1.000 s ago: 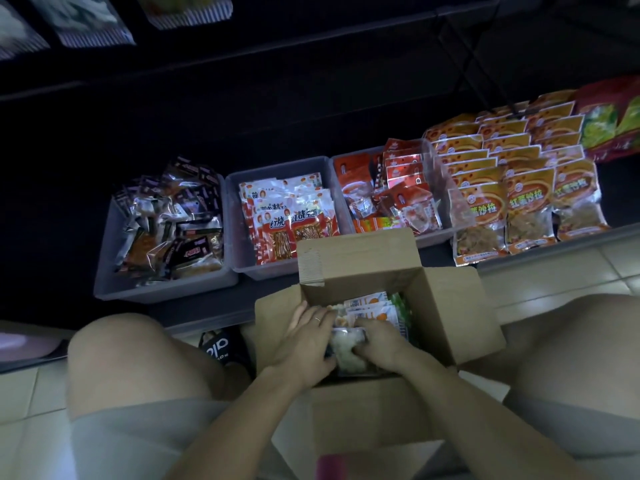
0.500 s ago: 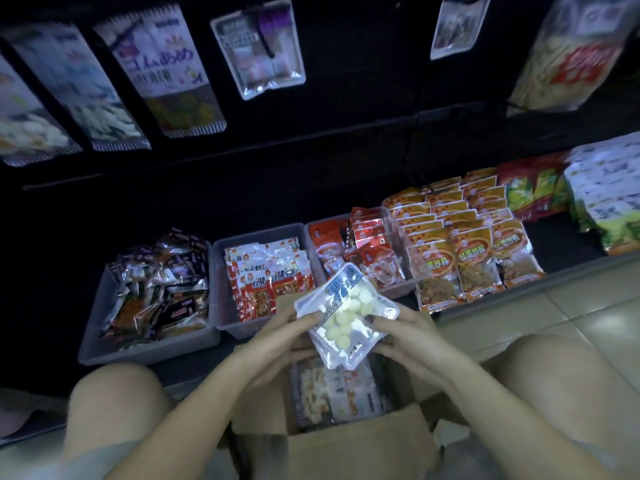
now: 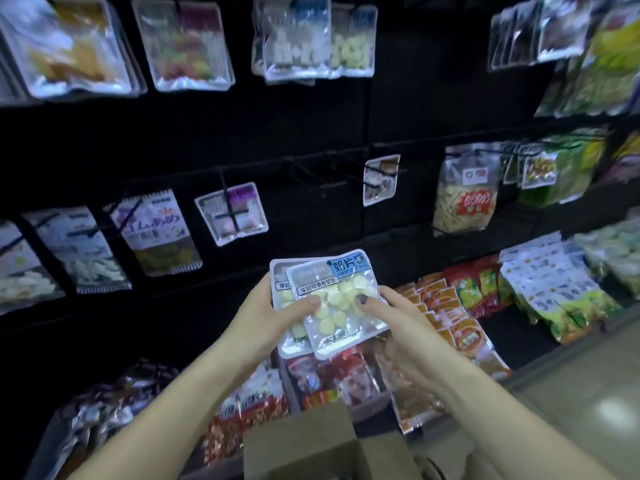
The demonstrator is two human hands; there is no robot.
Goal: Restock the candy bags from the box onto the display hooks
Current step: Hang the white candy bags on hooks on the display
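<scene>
We are looking forward and down at our own two bare hands, held in front of a dark wall of display hooks. Between them we hold two candy bags, one stacked on the other. The front candy bag [image 3: 337, 301] is clear plastic with a blue label at its top right corner and round pale yellow sweets inside. Its long axis runs up and down but tilts, so the labelled top leans up and to the right, and the bottom edge points down and to the left. The back candy bag [image 3: 282, 289] peeks out behind it on the left side, tilted much the same way.

Our left hand [image 3: 273, 315] grips the left edge of both bags, thumb pressed on the front face and fingers hidden behind. Our right hand [image 3: 398, 327] holds the right edge, with the dark-nailed thumb pinching the front of the near bag.

Below our forearms sits the open cardboard box [image 3: 311, 448], only its top flaps in view at the bottom edge. Beyond the bags, an empty display hook [image 3: 311, 173] juts from the black panel, near a small hanging packet [image 3: 381, 180]. A matching bag of pale sweets [image 3: 351, 39] hangs on the top row, slightly blurred. Red snack packets [image 3: 339, 379] lie in bins on the low shelf [image 3: 519, 337] just under our hands.
</scene>
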